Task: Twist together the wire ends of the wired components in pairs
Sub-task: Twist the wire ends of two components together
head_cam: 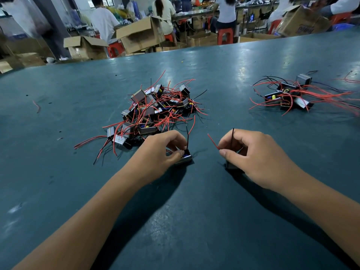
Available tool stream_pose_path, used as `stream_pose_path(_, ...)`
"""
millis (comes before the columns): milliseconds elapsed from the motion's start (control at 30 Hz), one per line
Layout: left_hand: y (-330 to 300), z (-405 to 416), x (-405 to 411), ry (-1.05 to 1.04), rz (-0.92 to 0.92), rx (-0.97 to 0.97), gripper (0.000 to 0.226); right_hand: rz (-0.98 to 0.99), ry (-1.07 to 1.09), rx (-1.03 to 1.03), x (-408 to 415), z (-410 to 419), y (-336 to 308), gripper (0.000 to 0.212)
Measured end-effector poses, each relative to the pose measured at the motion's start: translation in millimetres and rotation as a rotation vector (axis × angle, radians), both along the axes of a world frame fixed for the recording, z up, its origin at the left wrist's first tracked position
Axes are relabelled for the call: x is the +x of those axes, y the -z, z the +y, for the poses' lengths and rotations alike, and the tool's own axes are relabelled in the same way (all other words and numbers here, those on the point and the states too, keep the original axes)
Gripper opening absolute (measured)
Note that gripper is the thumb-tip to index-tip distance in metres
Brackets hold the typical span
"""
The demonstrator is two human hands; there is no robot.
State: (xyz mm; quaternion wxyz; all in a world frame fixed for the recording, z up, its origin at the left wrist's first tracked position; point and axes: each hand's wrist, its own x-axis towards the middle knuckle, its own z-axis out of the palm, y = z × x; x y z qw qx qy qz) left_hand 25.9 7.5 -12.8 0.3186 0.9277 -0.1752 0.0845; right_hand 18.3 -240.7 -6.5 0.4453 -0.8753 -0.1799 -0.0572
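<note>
Broadly, a dark green table (214,191) is filling most of the view, with cardboard boxes (140,34) and seated people at benches sitting beyond its far edge. Lying on the table ahead of the hands is a big heap of parts (152,110), small boxy pieces tangled in red and black wires, and a smaller group (288,96) is lying well apart to the right, its red wires trailing off toward the edge. Nearer, both forearms are reaching in from below. The left hand (161,151) is curling its fingers round a small part (185,157) resting on the table just in front of the big heap, thumb pressing its side, while a black wire (187,139) is standing up from it. The right hand (251,152) is pinching a second part (231,165), mostly hidden under the palm and seemingly touching the table, with a short red wire (213,142) slanting out to the left and a thin black one (232,139) rising upright between the fingers. A stray red scrap (37,106) is lying far off to the left.
</note>
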Motion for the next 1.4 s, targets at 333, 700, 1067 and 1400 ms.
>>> stream_pose_path(333, 1, -8, -2, 0.007, -0.028, 0.009, 0.017, 0.178, -0.050, 0.117, 9, -8, -5, 0.015)
stream_pose_path(700, -10, -3, -7, 0.330, -0.026, 0.149, 0.009, 0.329, -0.180, 0.210, 9, -17, -15, 0.026)
stream_pose_path(1067, -19, -25, -25, 0.271, 0.017, -0.191, 0.026, 0.106, -0.530, -0.110, -3, -17, -25, 0.022)
stream_pose_path(1400, -16, -31, -29, 0.327, -0.089, -0.076, 0.011, -0.133, -0.486, -0.686, 3, -26, -19, 0.038)
